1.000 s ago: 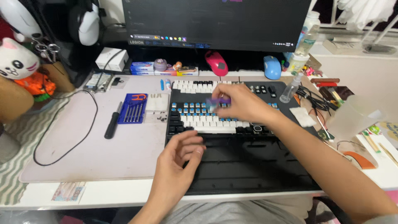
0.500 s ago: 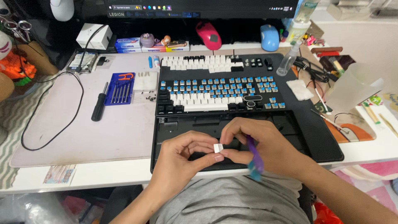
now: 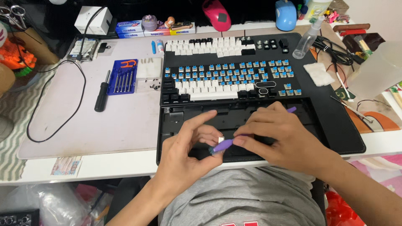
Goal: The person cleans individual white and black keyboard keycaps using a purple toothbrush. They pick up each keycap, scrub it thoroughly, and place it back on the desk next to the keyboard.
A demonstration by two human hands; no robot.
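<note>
My left hand [image 3: 188, 146] pinches a small white keycap [image 3: 220, 139]; my right hand [image 3: 280, 136] grips a purple brush [image 3: 224, 145] whose bristles touch it, both above the black tray's [image 3: 335, 125] near edge. Behind lies the part-stripped keyboard [image 3: 230, 79]; open mat [image 3: 121, 121] room left, by the screwdriver set [image 3: 121, 77].

Both forearms come up from the bottom edge and meet around the lower middle of the frame. The left hand [image 3: 188, 152] sits palm-inward with the index finger stuck out toward the upper right, thumb and the other fingers curled in a small pinch. The right hand [image 3: 282, 138] comes in from the lower right, knuckles up, fingers bent in a pen-like grip, its fingertips nearly touching the left's.
</note>
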